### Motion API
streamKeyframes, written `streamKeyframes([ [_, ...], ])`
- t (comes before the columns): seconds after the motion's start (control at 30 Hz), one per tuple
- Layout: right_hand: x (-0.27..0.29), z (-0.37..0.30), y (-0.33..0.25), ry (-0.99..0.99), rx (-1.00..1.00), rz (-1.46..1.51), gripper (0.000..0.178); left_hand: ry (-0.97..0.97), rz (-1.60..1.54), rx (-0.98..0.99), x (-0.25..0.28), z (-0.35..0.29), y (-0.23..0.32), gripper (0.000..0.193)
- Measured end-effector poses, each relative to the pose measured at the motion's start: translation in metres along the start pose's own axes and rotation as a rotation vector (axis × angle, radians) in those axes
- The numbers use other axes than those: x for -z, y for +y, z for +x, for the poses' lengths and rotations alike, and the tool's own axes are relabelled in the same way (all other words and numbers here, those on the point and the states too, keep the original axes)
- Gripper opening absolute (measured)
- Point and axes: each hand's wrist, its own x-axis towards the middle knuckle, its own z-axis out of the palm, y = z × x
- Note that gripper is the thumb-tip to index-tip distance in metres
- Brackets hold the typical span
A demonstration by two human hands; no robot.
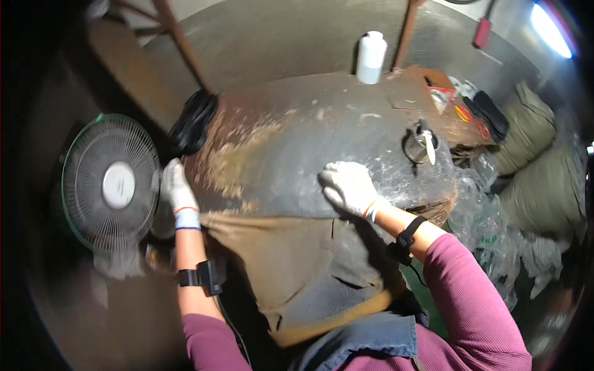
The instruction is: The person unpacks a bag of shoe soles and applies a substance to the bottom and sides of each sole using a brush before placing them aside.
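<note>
A white knit glove with an orange-edged cuff covers each of my hands. My left hand (178, 188) is at the left edge of the worn worktable (278, 161), beside the rim of a standing fan (117, 185). It is seen edge-on, fingers stretched away from me, holding nothing that I can see. On the dark tabletop, right of the middle, rests my right hand (349, 187), its fingers curled inward. What lies under those fingers, if anything, is hidden. A metal cup (416, 148) with a pale-handled tool in it stands beyond my right hand.
A white plastic bottle (371, 59) stands at the table's far edge. Black bundled material (193, 122) hangs by the far left corner. Brown cloth (272, 253) drapes over the near edge. Clear plastic bags (489, 229) and green sacks (544, 167) fill the right side.
</note>
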Motion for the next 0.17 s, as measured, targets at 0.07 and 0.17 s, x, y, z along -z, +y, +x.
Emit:
streamKeyframes([
  [0.07,0.011,-0.009,0.019,-0.015,-0.071,-0.051,0.028,-0.038,0.038,0.062,-0.051,0.036,-0.005,0.042],
  [0.17,0.007,-0.022,0.038,0.012,-0.158,0.031,0.027,-0.363,-0.731,0.535,-0.134,0.053,-0.028,0.046],
])
